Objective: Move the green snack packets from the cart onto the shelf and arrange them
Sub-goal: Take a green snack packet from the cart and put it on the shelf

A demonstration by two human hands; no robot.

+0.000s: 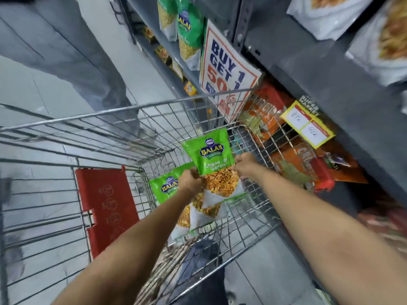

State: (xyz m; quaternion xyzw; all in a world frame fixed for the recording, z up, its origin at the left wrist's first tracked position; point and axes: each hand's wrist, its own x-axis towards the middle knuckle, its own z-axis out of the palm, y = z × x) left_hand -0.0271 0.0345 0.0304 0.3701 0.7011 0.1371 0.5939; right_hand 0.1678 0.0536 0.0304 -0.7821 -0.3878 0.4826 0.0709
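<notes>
Both arms reach down into the silver wire shopping cart (pixel 154 119) at the centre of the frame. The left hand (pixel 191 180) and right hand (pixel 246 164) each pinch a side edge of a glossy green snack packet (pixel 212 155), fingers closed on the plastic, holding it just above a second green packet (pixel 167 188) lying in the basket. This looks like the pick-up step; next it must be carried up to the grey metal shelf (pixel 308 69) at upper right, beside the green packets already standing there (pixel 189 29).
</notes>
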